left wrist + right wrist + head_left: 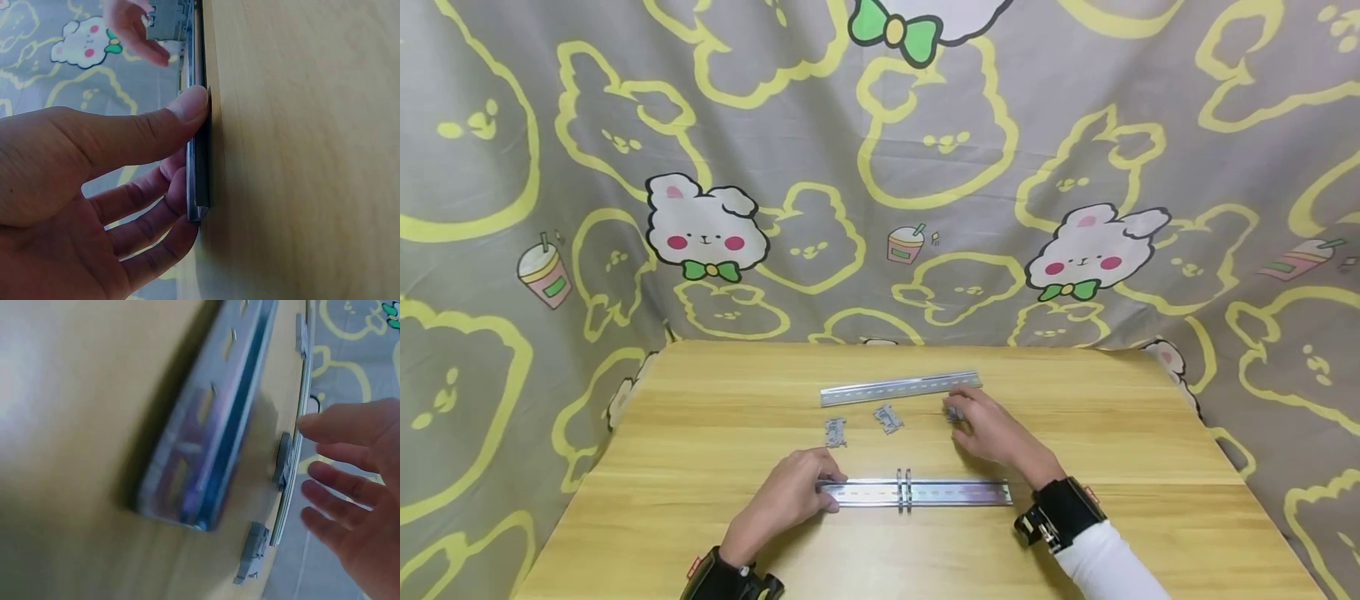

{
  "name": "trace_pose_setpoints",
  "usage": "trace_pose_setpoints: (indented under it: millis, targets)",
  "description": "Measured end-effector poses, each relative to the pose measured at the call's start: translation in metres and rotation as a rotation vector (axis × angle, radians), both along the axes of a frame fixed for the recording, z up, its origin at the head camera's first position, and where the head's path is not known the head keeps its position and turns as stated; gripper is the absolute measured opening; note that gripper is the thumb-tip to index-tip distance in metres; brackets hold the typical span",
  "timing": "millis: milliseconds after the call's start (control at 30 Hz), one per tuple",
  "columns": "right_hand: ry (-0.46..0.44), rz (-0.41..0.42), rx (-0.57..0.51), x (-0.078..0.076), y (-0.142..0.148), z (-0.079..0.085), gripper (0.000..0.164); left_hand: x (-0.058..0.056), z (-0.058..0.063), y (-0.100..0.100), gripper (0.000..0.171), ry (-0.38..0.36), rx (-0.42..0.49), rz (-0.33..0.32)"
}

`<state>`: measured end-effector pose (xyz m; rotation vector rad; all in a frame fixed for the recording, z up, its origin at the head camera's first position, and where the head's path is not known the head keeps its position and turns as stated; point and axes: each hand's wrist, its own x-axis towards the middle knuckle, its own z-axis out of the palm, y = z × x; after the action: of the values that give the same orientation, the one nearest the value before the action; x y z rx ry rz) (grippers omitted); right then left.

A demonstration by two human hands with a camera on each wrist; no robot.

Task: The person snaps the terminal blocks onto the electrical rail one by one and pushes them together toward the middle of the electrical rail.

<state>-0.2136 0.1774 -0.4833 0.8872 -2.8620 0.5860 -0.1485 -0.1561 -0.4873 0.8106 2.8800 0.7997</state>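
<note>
Left grip (795, 487) pinches the slotted rail (958, 497) at its left end, low centre of the head view. Above it lie a grey clip (835, 432) and, further right, a second clip (888, 419), both loose. Two thin pieces (900, 490) stand across the rail's middle, so fitting looks partly done, three clips remaining off. Right grip (988, 431), fingers spread, hovers at the third clip (953, 413), apparently not yet held.

Blurry rail (212, 425), pale glare on tabletop (62, 456)

Head view: right hand (988, 429) partly hid a gray clip (953, 413), left hand (792, 493) partly covered left end of near rail (955, 493).
</note>
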Motion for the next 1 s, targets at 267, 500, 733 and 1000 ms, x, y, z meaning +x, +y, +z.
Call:
trace_pose_setpoints:
  millis: [267,500,733,1000]
  targets:
    - [-0.023,-0.006,0.065,-0.0073,-0.0003,-0.0006,0.046,0.0011,-0.0003,0.0015,0.031,-0.006,0.014,-0.011]
    - [-0.003,0.012,0.103,-0.0079,-0.0020,-0.0052,0.037,0.0024,-0.0016,0.0008,0.031,-0.013,0.017,-0.012]
    - [-0.003,0.017,0.071,-0.0097,-0.0061,-0.0049,0.030,0.0007,0.0003,0.0008,0.031,-0.014,0.010,0.003]
    - [0.018,0.039,0.062,-0.0088,-0.0037,-0.0014,0.035,-0.0009,0.0012,-0.0002,0.031,-0.008,0.008,0.002]
